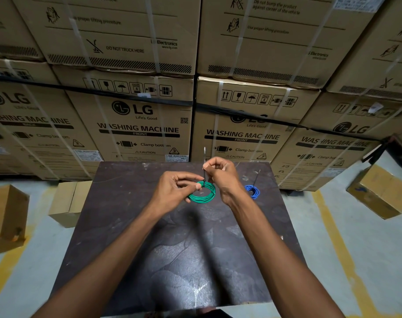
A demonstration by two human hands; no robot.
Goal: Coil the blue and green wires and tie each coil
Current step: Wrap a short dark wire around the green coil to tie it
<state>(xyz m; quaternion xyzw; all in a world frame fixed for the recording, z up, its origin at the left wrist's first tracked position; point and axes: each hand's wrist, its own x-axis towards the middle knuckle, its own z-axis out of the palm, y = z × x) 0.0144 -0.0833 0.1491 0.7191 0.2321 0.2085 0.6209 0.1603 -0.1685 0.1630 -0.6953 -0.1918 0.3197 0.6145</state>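
Two coils: one green, one blue, both over the far half of the table.
Green coil (202, 193): a round bundle of several turns, held between both hands just above or on the tabletop; I cannot tell whether it touches the surface.
Tie (204, 165): a thin dark strip wrapped on the far edge of the green coil, its free tail rising straight up past the right hand, the tip pale against the cartons.
Left hand (172, 188): fingers curled, thumb and fingertips pinching the green coil at its left far edge, right beside the spot where the tie goes round.
Right hand (220, 174): raised above the coil's right side, thumb and forefinger pinched narrowly on the tie's tail, other fingers curled in.
Blue coil (252, 191): smaller, lying on the table to the right of the right wrist, apart from the green one, untouched by either hand.
Blue coil's tie (257, 177): a dark thin strip sticking up and away from the bundle at a slant.
Table (131, 221): dark, scuffed top with pale blotches; both forearms reach across it from the near edge.
Cartons (140, 125): a stacked wall of brown washing-machine boxes with white straps directly behind the table.
Floor (346, 237): grey concrete with yellow painted lines; small brown boxes (67, 203) stand left of the table, another at the right.
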